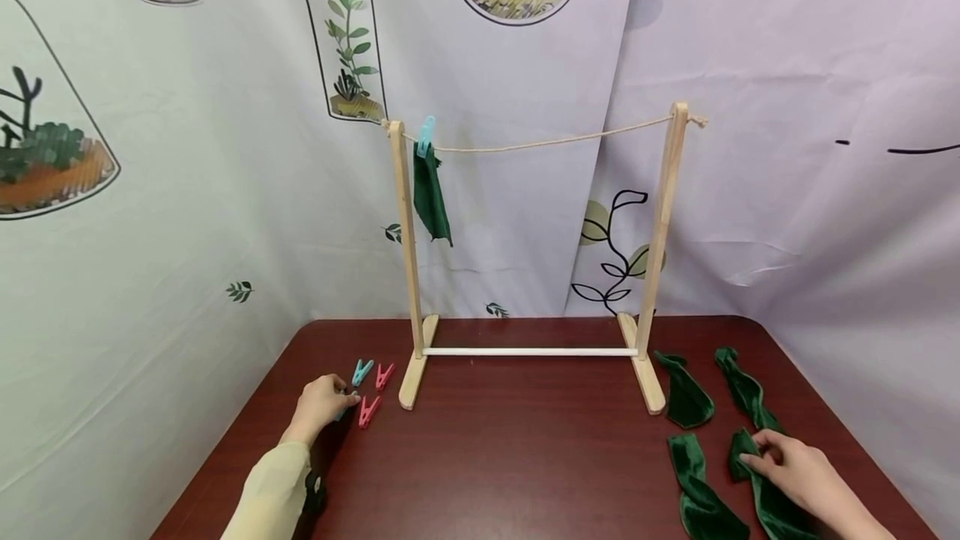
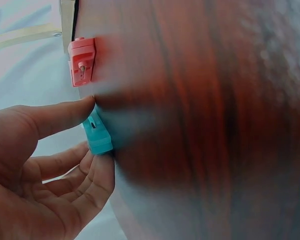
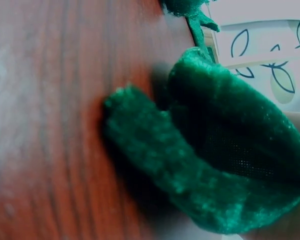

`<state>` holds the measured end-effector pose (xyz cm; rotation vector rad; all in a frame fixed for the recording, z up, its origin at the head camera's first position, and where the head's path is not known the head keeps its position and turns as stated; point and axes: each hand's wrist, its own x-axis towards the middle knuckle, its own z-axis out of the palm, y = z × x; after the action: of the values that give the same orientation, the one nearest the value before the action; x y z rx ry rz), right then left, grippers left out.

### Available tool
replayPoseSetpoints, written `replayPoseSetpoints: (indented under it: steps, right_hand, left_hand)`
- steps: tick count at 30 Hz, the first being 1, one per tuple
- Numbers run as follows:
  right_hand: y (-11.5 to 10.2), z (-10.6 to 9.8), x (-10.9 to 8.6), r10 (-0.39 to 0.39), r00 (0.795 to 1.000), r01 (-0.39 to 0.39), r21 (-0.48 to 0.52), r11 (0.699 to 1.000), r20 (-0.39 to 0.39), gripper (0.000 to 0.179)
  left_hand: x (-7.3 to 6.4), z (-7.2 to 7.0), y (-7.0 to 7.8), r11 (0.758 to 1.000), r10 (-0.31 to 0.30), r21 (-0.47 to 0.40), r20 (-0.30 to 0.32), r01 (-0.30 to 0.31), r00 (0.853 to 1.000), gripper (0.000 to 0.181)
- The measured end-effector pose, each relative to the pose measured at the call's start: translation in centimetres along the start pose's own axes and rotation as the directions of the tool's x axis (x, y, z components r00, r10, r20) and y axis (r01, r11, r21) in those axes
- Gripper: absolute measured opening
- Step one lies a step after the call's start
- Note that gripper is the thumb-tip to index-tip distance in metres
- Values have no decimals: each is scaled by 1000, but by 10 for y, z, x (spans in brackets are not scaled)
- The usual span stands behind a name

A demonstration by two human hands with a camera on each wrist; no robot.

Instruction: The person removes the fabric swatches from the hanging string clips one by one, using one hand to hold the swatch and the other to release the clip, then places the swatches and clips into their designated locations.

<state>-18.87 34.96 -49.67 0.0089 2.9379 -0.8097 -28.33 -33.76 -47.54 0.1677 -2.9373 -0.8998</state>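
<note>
At the table's left, my left hand (image 1: 321, 408) pinches a blue clothespin (image 2: 98, 134) between thumb and fingertips. Close by lie another blue clothespin (image 1: 362, 371) and two pink clothespins (image 1: 368, 412). On the right side, my right hand (image 1: 806, 477) pinches the upper end of a green velvet cloth strip (image 1: 776, 511). That strip's folded end (image 3: 150, 145) fills much of the right wrist view; the fingers are mostly hidden there. Around it lie more green strips: one beside (image 1: 701, 486), one behind (image 1: 748, 390) and one near the rack's foot (image 1: 686, 398).
A wooden rack (image 1: 406, 240) stands at the table's back, with a cord (image 1: 555, 142) strung between its posts. From the cord's left end hangs a green cloth strip (image 1: 431, 198) under a blue clothespin (image 1: 425, 136). Behind the dark red table (image 1: 517, 440) is a printed curtain (image 1: 510, 223).
</note>
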Motion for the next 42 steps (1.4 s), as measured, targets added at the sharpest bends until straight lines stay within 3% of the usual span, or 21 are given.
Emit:
replayPoseSetpoints:
  steps: [10, 24, 30, 36, 42]
  right_hand:
    - [-5, -9, 2, -26, 1000, 26, -8, 1000, -14, 36]
    - [-26, -51, 16, -118, 988, 115, -39, 993, -99, 38]
    - [-45, -58, 26, -152, 978, 149, -31, 988, -146, 43]
    - [-74, -59, 37, -233, 945, 228, -47, 972, -229, 38]
    - [-108, -60, 50, -300, 917, 303, -30, 953, -262, 32]
  left_hand:
    - [0, -5, -4, 1000, 12, 10, 25, -13, 1000, 45]
    - [3, -29, 7, 999, 44, 1, -13, -44, 999, 50]
    - [7, -29, 19, 992, 115, -43, -50, -117, 992, 47]
    - [12, -33, 40, 982, 169, -65, -94, -175, 981, 46]
    - [13, -36, 69, 970, 221, -79, -121, -232, 968, 43]
